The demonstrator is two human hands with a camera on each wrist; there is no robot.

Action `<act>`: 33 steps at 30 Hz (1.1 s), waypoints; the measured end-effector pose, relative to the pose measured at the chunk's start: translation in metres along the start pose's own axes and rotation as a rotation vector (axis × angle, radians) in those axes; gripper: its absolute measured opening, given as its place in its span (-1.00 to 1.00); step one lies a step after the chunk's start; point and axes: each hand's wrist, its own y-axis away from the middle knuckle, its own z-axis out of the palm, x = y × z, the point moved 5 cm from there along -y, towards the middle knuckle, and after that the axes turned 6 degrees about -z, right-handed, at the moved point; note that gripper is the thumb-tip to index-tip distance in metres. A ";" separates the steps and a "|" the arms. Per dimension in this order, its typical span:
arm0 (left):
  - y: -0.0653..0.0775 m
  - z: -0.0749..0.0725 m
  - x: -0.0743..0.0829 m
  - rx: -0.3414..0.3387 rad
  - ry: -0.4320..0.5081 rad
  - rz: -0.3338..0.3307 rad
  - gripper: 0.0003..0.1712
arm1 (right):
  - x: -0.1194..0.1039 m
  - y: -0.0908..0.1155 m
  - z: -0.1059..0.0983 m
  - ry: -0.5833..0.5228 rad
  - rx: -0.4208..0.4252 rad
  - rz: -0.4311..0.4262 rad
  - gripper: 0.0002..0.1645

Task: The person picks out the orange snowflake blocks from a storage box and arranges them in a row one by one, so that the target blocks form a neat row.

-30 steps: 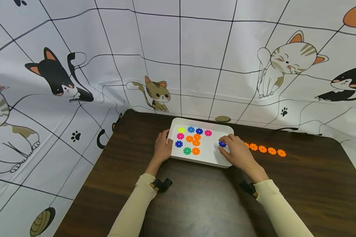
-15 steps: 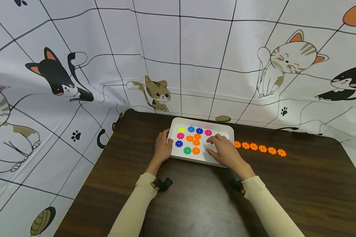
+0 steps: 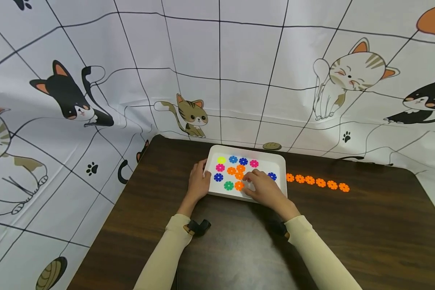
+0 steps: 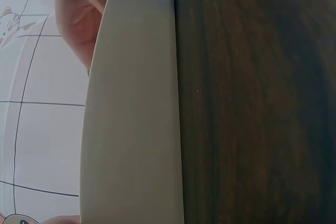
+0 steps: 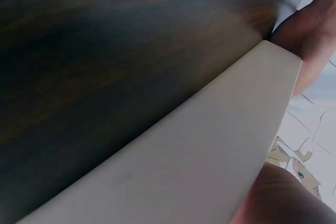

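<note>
A white tray (image 3: 280,165) lies on the dark table, holding several notched flower-shaped discs in different colours. My left hand (image 3: 198,180) grips its left side, thumb by the near corner and fingers along the outside. Over the tray's middle, my right hand (image 3: 266,189) has its thumb and fingers apart, beside an orange disc (image 3: 238,185). Whether it touches that disc cannot be made out. More orange discs (image 3: 231,170) cluster just behind, with a green disc (image 3: 228,185) to the left. A dark blue disc (image 3: 272,176) sits near the tray's right side. The tray wall (image 4: 131,108) fills much of the left wrist view.
To the right of the tray, a row of orange discs (image 3: 320,183) runs along the table (image 3: 377,225). A white cloth (image 3: 246,52) printed with cats and grid lines hangs behind and at the left. Black wrist cameras (image 3: 200,227) are strapped on.
My right hand has let go of the dark blue disc at the tray's right side and moved left to the orange discs. My left hand stays on the tray.
</note>
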 end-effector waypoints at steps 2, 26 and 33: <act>0.000 0.000 0.000 0.004 0.004 0.002 -0.42 | -0.002 -0.001 0.001 0.001 -0.003 -0.006 -0.61; 0.002 -0.003 0.003 0.013 0.010 0.023 -0.43 | -0.009 -0.012 0.006 -0.015 -0.061 0.016 -0.57; 0.001 -0.002 0.001 0.007 0.017 0.017 -0.43 | -0.005 -0.011 0.006 0.006 -0.084 0.021 -0.56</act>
